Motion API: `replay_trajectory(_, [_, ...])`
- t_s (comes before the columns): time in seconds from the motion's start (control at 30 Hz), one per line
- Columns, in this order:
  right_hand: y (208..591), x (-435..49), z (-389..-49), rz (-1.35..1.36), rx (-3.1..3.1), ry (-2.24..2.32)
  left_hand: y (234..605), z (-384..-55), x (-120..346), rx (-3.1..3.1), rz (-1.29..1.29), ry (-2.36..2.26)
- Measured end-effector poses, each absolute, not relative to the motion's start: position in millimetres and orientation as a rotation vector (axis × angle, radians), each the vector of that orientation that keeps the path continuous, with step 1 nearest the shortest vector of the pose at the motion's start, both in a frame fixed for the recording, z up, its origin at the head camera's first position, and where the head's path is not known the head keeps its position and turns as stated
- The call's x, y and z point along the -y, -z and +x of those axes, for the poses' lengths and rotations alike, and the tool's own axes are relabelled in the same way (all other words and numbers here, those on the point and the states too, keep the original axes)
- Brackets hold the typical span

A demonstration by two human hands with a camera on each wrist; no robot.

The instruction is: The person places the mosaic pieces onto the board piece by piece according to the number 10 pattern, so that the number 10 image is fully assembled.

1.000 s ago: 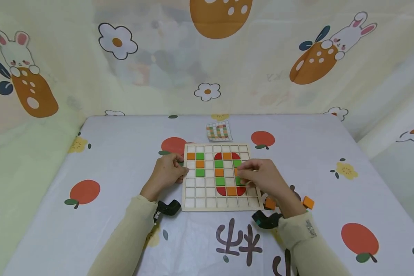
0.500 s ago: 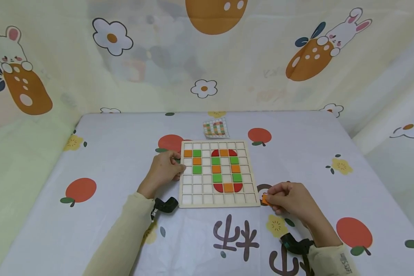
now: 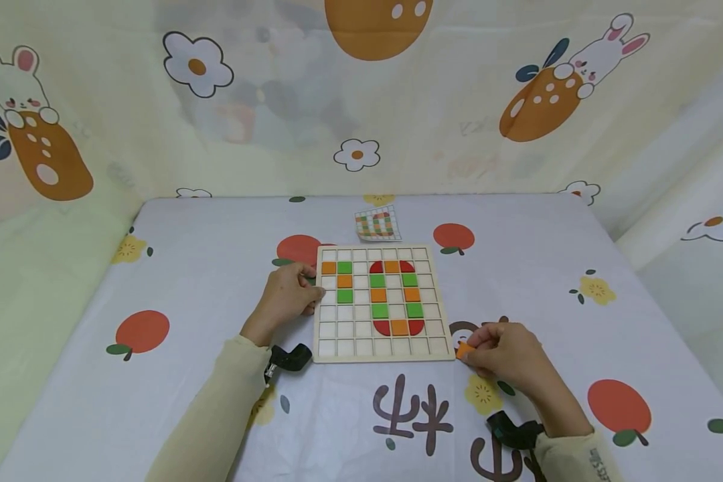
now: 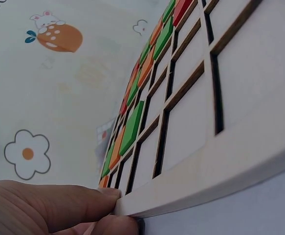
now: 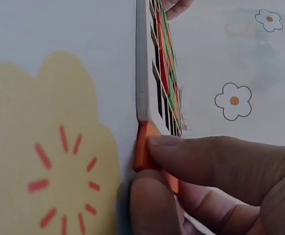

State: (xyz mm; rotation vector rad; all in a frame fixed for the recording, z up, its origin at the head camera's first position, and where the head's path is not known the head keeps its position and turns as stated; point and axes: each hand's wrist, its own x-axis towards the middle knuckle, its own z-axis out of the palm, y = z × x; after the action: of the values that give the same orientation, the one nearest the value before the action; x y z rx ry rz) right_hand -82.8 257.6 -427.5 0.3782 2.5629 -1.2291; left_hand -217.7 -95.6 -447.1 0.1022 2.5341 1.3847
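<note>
A wooden grid board (image 3: pixel 383 347) lies flat on the table, with orange, green and red tiles set in some of its cells. My left hand (image 3: pixel 284 298) grips the board's left edge between thumb and fingers; the left wrist view shows the thumb (image 4: pixel 83 203) over the frame. Off the board's near right corner, my right hand (image 3: pixel 509 355) pinches an orange square tile (image 3: pixel 464 349). Seen from the right wrist, this tile (image 5: pixel 143 147) is right at the board's corner, partly covered by the thumb. More orange shows between the fingers lower down.
Behind the board lies a small printed card (image 3: pixel 377 224) with a coloured grid pattern. A patterned cloth (image 3: pixel 217 415) with fruit and flower prints covers the table. Black wrist camera mounts (image 3: pixel 291 358) sit beside both wrists. A printed curtain (image 3: pixel 277 134) hangs behind.
My right hand has left the board's right side, moved toward me and right, and taken hold of an orange tile. The left hand has stayed at the board's edge.
</note>
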Motion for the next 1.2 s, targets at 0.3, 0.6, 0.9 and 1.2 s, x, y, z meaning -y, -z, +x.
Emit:
replay_trajectory(0.3, [420,-259,-94,0.289,-2.384,1.505,447,-219,97,-2.538,0.099,-1.386])
replay_trajectory(0.6, [413,-226,-125,0.164,-2.212,1.641,446,-218,95,-2.523,0.073,-1.397])
replay_trajectory(0.9, [416,-183,-159,0.101,-2.072,1.690,446,-218,94,-2.511,0.083,-1.415])
replay_trajectory(1.2, [418,-150,-183,0.133,-2.042,1.627,448,-219,95,-2.511,0.071,-1.410])
